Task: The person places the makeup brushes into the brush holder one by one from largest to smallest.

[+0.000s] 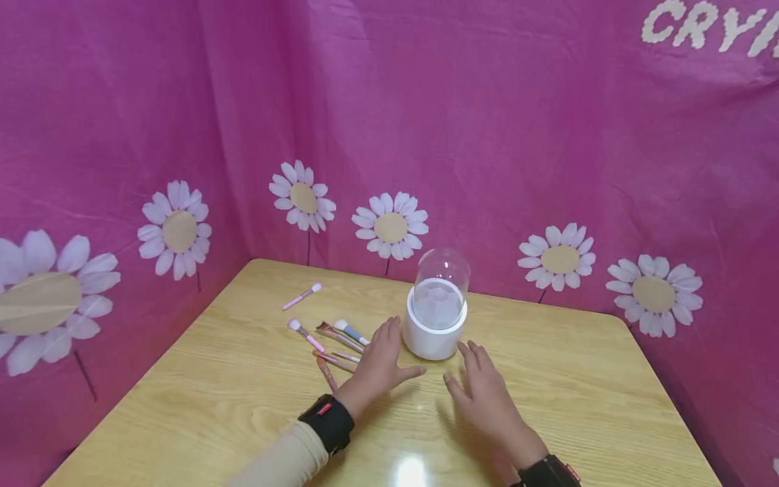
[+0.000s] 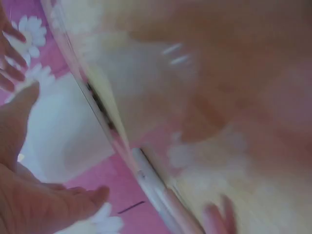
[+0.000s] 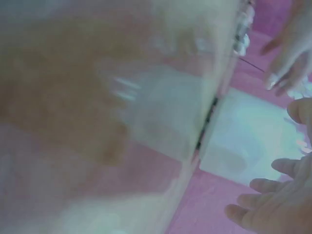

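Observation:
A white round brush holder (image 1: 431, 341) with a clear dome (image 1: 443, 267) stands upright near the back of the table. Just left of its base is my left hand (image 1: 380, 362), fingers extended and thumb spread toward the right. On the other side, my right hand (image 1: 487, 396) reaches forward with loosely straight fingers, its fingertips close to the base. Nothing is held in either hand. Both wrist views show the white body (image 2: 63, 131) between the two hands. Several makeup brushes lie left of my left hand, among them a blue-handled one (image 1: 351, 331) and a pink-handled one (image 1: 306, 335).
Farther back on the wooden table (image 1: 548, 358) lies another pink brush (image 1: 299, 297). A brown brush (image 1: 326, 372) lies near my left wrist, partly hidden by the hand. Magenta cloth (image 1: 475, 135) with printed daisies hangs around the table's back and sides.

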